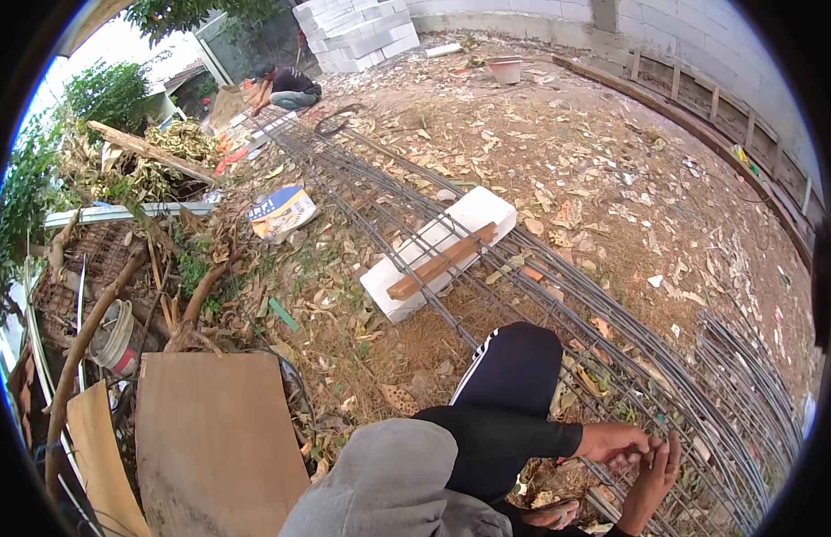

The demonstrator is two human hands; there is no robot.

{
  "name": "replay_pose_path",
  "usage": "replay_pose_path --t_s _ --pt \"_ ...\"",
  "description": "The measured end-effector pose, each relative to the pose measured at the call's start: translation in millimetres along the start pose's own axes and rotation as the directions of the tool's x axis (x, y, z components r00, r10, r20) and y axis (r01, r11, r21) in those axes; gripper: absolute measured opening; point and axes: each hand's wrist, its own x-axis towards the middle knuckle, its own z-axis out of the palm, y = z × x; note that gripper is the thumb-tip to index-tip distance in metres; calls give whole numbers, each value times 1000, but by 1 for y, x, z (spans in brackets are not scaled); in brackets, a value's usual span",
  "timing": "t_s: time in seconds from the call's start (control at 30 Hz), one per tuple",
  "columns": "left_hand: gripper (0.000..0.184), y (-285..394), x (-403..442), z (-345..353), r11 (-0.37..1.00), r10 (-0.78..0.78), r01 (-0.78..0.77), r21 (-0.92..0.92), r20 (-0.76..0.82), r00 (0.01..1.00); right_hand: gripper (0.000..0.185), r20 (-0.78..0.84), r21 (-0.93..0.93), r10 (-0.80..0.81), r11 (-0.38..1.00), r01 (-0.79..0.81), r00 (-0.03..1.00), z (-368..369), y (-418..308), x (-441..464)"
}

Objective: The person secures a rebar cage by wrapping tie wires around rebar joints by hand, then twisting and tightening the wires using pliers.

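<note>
My left hand [617,441] reaches across from a black sleeve, its fingers curled together in a pinch. Close against it, my right hand [651,483] comes up from the bottom edge, with some fingers raised and the fingertips meeting those of the left. Whatever is between them is too small to make out. Both hands are over a long frame of steel rebar [559,309], near its closest end. A white block [489,208] lies beneath the bars farther along, with a brown wooden strip [444,259] on it. My dark striped knee [514,362] is beside the bars.
Loose rebar [755,385] lies at the right. A co-worker [290,88] crouches at the frame's far end. Plywood [214,438], branches [98,331] and a bucket [116,340] crowd the left. A printed sack [283,215] lies on leaf-strewn ground; white blocks [357,36] are stacked behind.
</note>
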Motion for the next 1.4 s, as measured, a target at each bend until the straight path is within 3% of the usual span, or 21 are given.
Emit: replay_pose_path --t_s 0.17,0.37,0.47,0.5,0.57,0.6,0.7,0.73,0.77,0.8,0.87,0.93,0.97,1.03,1.07,1.1,1.17,1.23,1.33,1.37,1.4 --pt "13 4 -1 -3 1000 -10 8 19 92 996 48 6 64 -18 998 18 1000 -10 10 8" --pt "15 10 -7 1 996 -52 61 -59 146 988 46 32 -178 -94 979 99 995 -16 3 5" --pt "17 13 -11 9 996 -87 92 -14 201 976 42 118 9 -61 998 60 991 -53 36 22" --pt "18 5 -2 1 995 -60 75 -65 215 975 40 89 -19 1 1000 1 996 -53 34 22" --pt "16 10 -3 0 996 -56 70 -59 203 978 35 103 -476 -61 873 103 993 -45 19 15" --pt "16 9 0 0 995 -63 80 -63 228 972 33 112 -676 -104 721 152 988 -42 12 11" --pt "20 5 2 -8 979 -94 142 -147 296 950 34 252 -756 -273 543 365 928 -29 4 6" --pt "22 4 -2 -10 988 -16 53 -147 243 970 35 141 -515 -234 813 273 962 -16 2 6" --pt "24 1 -10 -6 990 54 -26 -142 195 979 37 42 -196 -154 968 159 987 10 -4 5" --pt "26 -4 -20 11 986 110 -86 -140 171 979 39 -48 144 -49 988 55 998 15 -4 2" --pt "30 2 -36 28 989 137 -140 55 55 989 36 82 222 -131 969 110 988 3 2 3" --pt "26 -6 -35 33 981 159 -153 121 -47 986 37 87 197 -129 974 110 988 -3 -7 -2" --pt "24 -3 -38 45 973 198 -186 133 -86 976 43 35 130 -144 982 138 989 2 -22 -10" --pt "17 14 -40 74 955 285 -246 168 -281 916 59 113 106 -258 963 247 959 -2 -33 -16" --pt "20 26 -37 86 906 405 -331 264 -308 861 62 198 49 -254 967 250 947 -4 -15 -14" --pt "24 36 -27 80 847 521 -474 240 -207 828 65 263 -23 -124 991 135 957 -2 -13 -19" --pt "24 53 -26 95 762 647 -579 290 -373 665 65 478 -4 -187 977 215 858 3 27 -26" --pt "29 64 -24 102 711 702 -598 370 -413 580 53 533 -260 -135 913 314 835 5 47 -27" --pt "48 85 -28 25 669 738 -585 459 -320 594 42 335 -313 -470 762 567 817 26 67 -50" --pt "54 91 -30 6 612 772 -562 556 -266 578 40 286 -366 -588 663 653 757 31 71 -53" --pt "51 88 -36 22 436 849 -492 754 -163 502 39 238 -422 -655 595 684 717 33 73 -53"
